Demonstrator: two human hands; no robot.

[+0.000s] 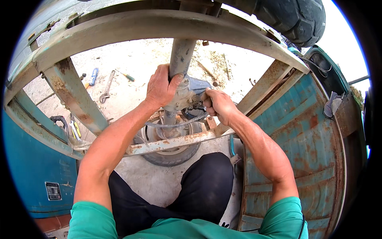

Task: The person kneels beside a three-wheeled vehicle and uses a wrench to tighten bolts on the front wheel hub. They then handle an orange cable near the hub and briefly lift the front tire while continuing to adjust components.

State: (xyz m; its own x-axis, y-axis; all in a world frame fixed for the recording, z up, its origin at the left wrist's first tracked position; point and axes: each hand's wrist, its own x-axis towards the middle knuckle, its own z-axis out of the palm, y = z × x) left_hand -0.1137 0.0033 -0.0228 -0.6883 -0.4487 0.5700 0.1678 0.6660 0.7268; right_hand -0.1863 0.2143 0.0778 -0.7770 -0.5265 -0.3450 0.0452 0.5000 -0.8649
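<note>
My left hand (162, 85) is wrapped round a grey upright tube (181, 55) at its mounted housing (184, 93), in the centre. On the housing's other side, my right hand (219, 104) has curled fingers and thumb pinched at a small fitting; what exactly they hold is hidden. A grey-blue piece (197, 83) juts from the housing beside that hand. A ribbed hose (180, 125) runs below, over a wheel with a tyre (165, 158) partly behind a rusty crossbar (145, 148).
A pale rusty frame (135, 22) surrounds my hands. Several tools, including a wrench (106, 89), screwdriver (128, 76) and hammer (207, 72), lie on the ground. A large tyre (298, 20) is upper right, a blue tank (36, 159) left, a rusted teal panel (290, 135) right.
</note>
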